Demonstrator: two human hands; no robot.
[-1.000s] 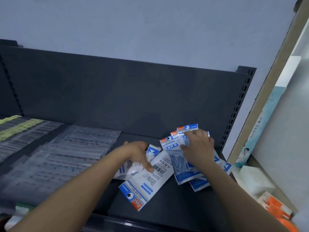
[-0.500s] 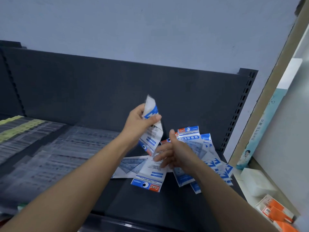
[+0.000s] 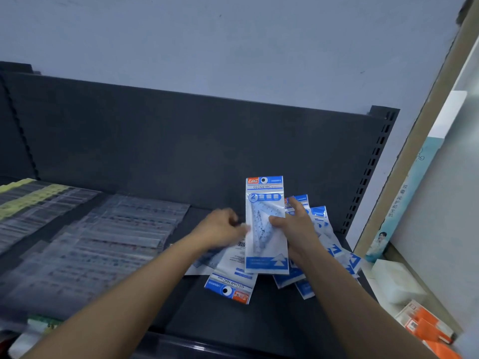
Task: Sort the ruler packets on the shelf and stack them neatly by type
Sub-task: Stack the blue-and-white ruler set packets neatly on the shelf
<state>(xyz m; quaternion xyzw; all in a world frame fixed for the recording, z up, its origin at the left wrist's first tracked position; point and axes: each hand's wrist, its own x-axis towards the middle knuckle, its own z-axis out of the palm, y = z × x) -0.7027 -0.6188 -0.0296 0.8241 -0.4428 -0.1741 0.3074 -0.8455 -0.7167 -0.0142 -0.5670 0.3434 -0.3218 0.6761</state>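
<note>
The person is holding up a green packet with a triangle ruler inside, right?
Not green. The head view shows the packet is blue and white. The right hand does hold it up, with a triangle ruler inside.

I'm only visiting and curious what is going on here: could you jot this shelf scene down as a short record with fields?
Held item: set-square packet, upright, labelled GEOMETRIC
Right hand: grips the packet's right side, thumb on its front
Left hand: at the packet's left edge, blurred; grip unclear
Loose pile: blue-and-white packets overlapping on the shelf beneath the hands
Left of pile: clear ruler packets lying in rows
Far right: white box, orange packets
</note>
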